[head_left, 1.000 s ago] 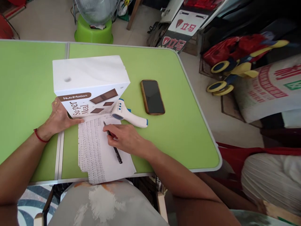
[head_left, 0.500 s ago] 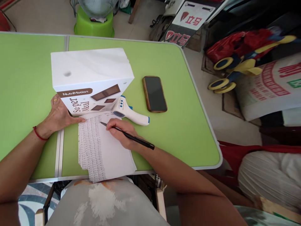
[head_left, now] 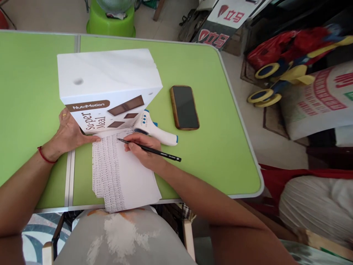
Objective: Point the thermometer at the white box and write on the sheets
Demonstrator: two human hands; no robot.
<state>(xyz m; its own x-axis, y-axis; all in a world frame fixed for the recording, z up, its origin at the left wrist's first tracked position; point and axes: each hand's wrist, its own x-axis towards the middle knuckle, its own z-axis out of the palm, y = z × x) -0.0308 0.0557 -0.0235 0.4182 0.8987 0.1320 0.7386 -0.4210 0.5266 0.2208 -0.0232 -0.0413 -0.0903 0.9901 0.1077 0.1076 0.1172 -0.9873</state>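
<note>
In my right hand is a black pen, pinched between thumb and fingers. Its tip points at the top of the handwritten columns on a stack of white paper sheets. Small rows of writing cover the left part of the top sheet; the right part is blank. My left hand lies spread at the lower left of a white NutriMotion box. Its thumb reaches to the paper's top left edge, while the box hides some fingers. A white and blue infrared thermometer lies just beyond my right hand.
A phone in a brown case lies right of the box on the green folding table. Beyond the table's far edge is a green stool. A large printed sack and yellow-blue wheels stand on the right.
My right hand and the pen have shifted slightly up the page, and the pen lies flatter. My left hand stays beside the box. The whole view has tilted slightly.
</note>
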